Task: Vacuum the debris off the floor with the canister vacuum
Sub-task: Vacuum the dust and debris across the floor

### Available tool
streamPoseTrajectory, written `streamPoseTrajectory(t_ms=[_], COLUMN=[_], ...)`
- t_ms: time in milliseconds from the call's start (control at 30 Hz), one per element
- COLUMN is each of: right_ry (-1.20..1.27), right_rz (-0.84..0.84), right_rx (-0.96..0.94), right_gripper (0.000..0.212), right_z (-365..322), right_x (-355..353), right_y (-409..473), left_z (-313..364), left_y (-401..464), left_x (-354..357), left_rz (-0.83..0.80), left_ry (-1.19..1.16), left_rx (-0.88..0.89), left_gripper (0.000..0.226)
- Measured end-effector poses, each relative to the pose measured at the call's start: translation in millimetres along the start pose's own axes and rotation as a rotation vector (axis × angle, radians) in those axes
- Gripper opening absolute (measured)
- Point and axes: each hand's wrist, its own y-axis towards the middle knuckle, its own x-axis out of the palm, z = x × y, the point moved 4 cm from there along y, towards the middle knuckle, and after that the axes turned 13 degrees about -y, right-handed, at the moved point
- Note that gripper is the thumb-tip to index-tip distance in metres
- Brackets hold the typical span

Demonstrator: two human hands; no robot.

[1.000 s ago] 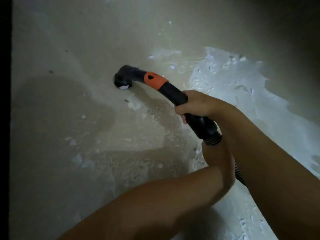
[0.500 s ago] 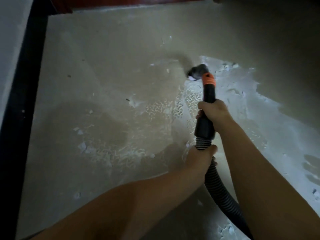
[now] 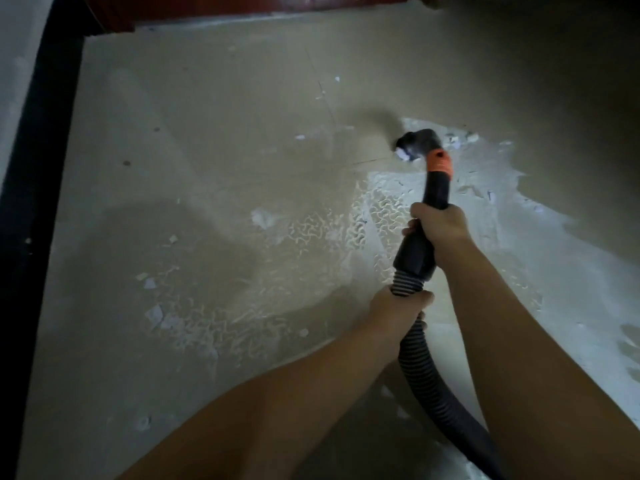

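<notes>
Now both hands (left, right) on hose, nozzle on debris.

Two forearms are showing in the head view, both bare from the lower frame edge to the wrists; no sleeves, gloves, watch or rings are appearing. Left hand and right hand are showing uncovered, knuckles and fingers rounded. Fine detail is blurring in the dim light.
</notes>
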Motion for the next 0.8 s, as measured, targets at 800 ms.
streamPoseTrajectory(t_ms=[800], right_ry=[-0.382], right_rz=[-0.373], right_rx=[-0.318], right_gripper=[0.01], right_z=[-65.9], right_x=[128.5], right_y=[7.3], left_z=[33.4], left_y=[42.1], left_x=[-52.7], left_rz=[0.177], left_ry=[-0.241], left_rx=[0.167], left_gripper=[0.009])
